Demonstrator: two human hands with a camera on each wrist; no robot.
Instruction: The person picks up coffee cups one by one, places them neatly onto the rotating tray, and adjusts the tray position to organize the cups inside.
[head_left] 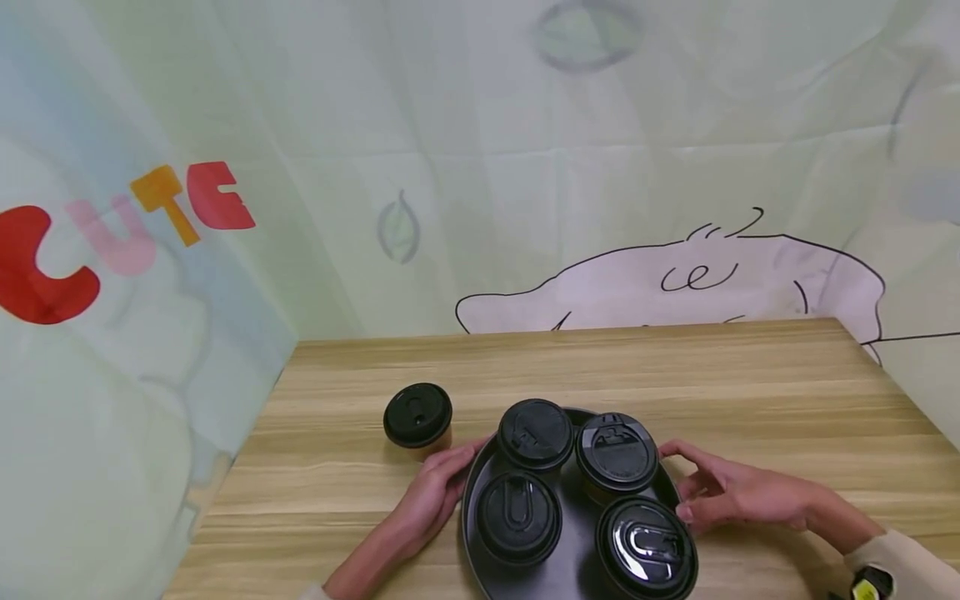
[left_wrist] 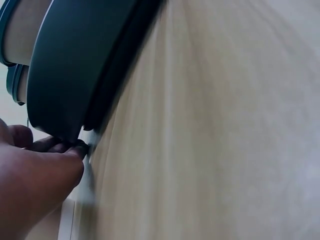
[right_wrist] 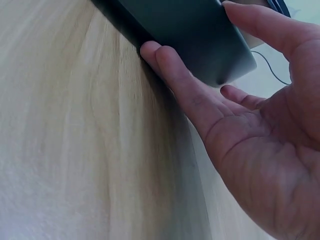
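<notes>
A round black tray (head_left: 567,533) carries several lidded paper cups, among them a cup with a glossy black lid (head_left: 648,546) at the near right. My left hand (head_left: 435,496) holds the tray's left edge; in the left wrist view its fingertips sit at the low edge of the tray's wall (left_wrist: 70,65). On the opposite side, my right hand (head_left: 723,492) grips the tray's edge. Its thumb is up by the rim and its fingers (right_wrist: 172,65) reach along the base in the right wrist view. Part of the left fingers is hidden behind the tray.
Another paper cup with a black lid (head_left: 417,415) stands on the wooden table (head_left: 337,467), just beyond my left hand and left of the tray. A printed cloth backdrop (head_left: 480,167) hangs behind the table and along its left side.
</notes>
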